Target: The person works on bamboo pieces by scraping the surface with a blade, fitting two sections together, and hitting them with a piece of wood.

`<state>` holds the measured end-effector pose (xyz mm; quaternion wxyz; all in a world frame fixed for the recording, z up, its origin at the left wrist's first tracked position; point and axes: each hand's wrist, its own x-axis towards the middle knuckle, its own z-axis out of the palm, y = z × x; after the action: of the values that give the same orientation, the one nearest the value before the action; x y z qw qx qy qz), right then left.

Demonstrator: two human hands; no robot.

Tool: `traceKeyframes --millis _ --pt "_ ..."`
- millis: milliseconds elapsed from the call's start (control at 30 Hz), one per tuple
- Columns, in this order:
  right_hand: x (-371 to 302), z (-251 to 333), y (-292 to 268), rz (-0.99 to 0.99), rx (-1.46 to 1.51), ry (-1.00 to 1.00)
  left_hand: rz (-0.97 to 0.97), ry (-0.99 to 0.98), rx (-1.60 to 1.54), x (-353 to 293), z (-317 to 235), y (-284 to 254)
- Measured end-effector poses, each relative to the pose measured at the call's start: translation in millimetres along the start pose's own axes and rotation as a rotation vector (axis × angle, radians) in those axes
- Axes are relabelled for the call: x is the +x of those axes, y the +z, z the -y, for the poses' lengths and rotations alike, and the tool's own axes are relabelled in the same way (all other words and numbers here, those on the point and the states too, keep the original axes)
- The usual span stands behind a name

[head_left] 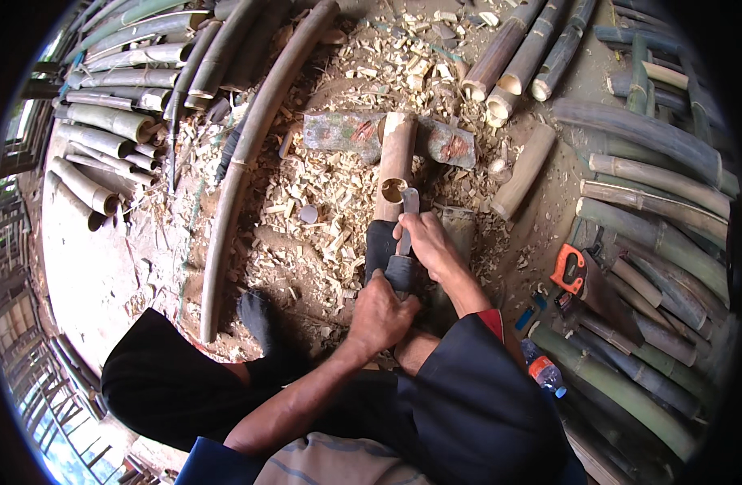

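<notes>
A length of bamboo with an oval opening cut in its upper side lies pointing away from me, its far part resting across a short log. Beside the opening is the rounded end of a knife-like blade. My right hand is closed round this blade, fingers pinching it near the bamboo. Closer to me, my left hand is wrapped round the tool's near end, by a dark wrapped section; the grip is partly hidden. My dark-socked foot is against the bamboo's near end.
Pale wood chips cover the ground around the log. A long bamboo pole lies to the left, with more bamboo stacked beyond. At right are an orange-handled saw, a plastic bottle and many bamboo lengths.
</notes>
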<state>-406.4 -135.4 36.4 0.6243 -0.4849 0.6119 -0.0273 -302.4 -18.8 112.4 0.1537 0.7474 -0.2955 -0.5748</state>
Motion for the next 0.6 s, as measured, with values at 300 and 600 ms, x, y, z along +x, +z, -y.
traceKeyframes --millis 300,600 --pt "3.8 4.2 54.0 0.236 0.533 0.019 -0.207 0.047 0.205 8.9 53.3 -84.3" --pt "0.0 27.4 62.3 0.54 1.49 -0.044 -0.439 0.456 1.169 47.5 -63.7 -155.3"
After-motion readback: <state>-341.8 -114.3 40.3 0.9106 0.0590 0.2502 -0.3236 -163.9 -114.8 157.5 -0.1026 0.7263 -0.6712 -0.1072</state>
